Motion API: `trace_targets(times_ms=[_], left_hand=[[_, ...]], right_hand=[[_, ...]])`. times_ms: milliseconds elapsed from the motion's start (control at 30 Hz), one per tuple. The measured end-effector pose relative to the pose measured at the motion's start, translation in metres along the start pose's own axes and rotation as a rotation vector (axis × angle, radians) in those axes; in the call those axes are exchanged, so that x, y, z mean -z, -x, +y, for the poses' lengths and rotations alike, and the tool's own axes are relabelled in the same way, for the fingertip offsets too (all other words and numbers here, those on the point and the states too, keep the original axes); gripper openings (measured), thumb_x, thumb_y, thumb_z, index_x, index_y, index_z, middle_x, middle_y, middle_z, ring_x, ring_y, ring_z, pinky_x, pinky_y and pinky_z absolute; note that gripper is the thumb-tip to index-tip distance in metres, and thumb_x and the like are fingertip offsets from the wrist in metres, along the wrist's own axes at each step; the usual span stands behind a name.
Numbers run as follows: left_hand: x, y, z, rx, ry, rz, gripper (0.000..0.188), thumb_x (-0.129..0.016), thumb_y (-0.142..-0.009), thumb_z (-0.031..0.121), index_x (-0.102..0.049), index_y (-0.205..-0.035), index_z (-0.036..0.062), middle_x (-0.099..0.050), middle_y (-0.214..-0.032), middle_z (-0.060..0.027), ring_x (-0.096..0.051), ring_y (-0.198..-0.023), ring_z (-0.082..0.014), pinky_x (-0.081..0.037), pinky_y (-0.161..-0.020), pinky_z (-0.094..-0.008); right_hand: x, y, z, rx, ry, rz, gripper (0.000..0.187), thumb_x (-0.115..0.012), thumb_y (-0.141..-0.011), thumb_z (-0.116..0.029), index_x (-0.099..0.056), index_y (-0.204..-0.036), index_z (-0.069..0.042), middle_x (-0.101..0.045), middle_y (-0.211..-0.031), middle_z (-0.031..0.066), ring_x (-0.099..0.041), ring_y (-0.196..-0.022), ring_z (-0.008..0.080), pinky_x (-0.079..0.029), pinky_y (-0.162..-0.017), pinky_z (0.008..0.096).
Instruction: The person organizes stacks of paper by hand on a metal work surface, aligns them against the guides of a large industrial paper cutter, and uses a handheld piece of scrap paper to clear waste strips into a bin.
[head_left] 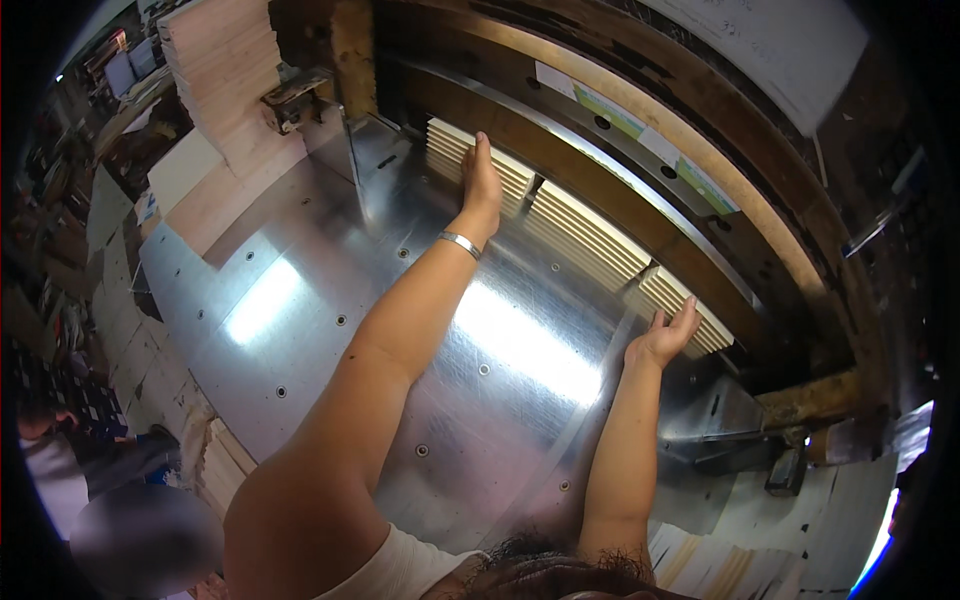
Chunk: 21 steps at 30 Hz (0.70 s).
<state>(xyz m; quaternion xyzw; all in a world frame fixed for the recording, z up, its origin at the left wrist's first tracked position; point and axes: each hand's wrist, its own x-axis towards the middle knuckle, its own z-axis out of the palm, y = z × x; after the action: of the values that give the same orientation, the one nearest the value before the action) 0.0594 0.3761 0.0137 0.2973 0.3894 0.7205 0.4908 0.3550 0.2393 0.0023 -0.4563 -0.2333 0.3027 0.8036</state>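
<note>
Three low stacks of cream, layered paper blocks stand in a row under the front beam of a paper cutter. My left hand [482, 188] presses against the left stack [440, 145] with its fingers stretched upward, and a metal bracelet [460, 242] circles that wrist. Against the right stack [712, 330] rests my right hand [662, 338], thumb apart and fingers slightly bent. Between the hands sits the middle stack [585, 237], with narrow gaps at both its ends. Neither hand grips anything; parts of the outer stacks are hidden behind my fingers.
The shiny metal bed [380, 270] has small round holes. Above the stacks runs the cutter's long beam [580, 140]. A tall paper pile [220, 75] stands at the far left, more paper [710, 565] at the lower right. Another person [75, 470] is at the lower left.
</note>
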Motion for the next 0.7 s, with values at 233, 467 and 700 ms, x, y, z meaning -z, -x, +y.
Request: trace_targets(times_ms=[233, 467, 700], left_hand=[[-0.001, 0.007, 0.007, 0.022, 0.038, -0.032, 0.090, -0.040, -0.104, 0.065, -0.025, -0.161, -0.0038, -0.024, -0.169, -0.0191, -0.022, -0.156, -0.0302, -0.020, -0.125, -0.0398], [0.008, 0.013, 0.020, 0.073, -0.098, -0.104, 0.097, -0.034, -0.100, 0.075, -0.007, -0.167, 0.0097, -0.008, -0.174, -0.0124, -0.010, -0.159, -0.0328, -0.016, -0.126, -0.0536], [0.008, 0.014, 0.022, 0.131, -0.093, -0.142, 0.099, -0.033, -0.100, 0.077, -0.003, -0.167, 0.0096, -0.003, -0.174, -0.0136, -0.005, -0.160, -0.0352, -0.016, -0.126, -0.0543]], right_hand=[[0.003, -0.003, 0.000, 0.016, -0.001, 0.013, 0.103, -0.067, -0.095, -0.041, -0.003, -0.163, 0.003, -0.022, -0.165, 0.0218, -0.025, -0.154, 0.0303, -0.018, -0.127, 0.0499], [0.000, -0.001, 0.000, 0.017, 0.002, 0.005, 0.102, -0.067, -0.095, -0.039, -0.004, -0.163, 0.004, -0.021, -0.166, 0.0218, -0.027, -0.153, 0.0300, -0.020, -0.127, 0.0488], [-0.001, 0.003, 0.000, 0.063, -0.031, 0.072, 0.077, -0.066, -0.097, -0.038, -0.031, -0.156, -0.004, -0.036, -0.158, 0.0138, -0.032, -0.149, 0.0272, -0.020, -0.123, 0.0511]])
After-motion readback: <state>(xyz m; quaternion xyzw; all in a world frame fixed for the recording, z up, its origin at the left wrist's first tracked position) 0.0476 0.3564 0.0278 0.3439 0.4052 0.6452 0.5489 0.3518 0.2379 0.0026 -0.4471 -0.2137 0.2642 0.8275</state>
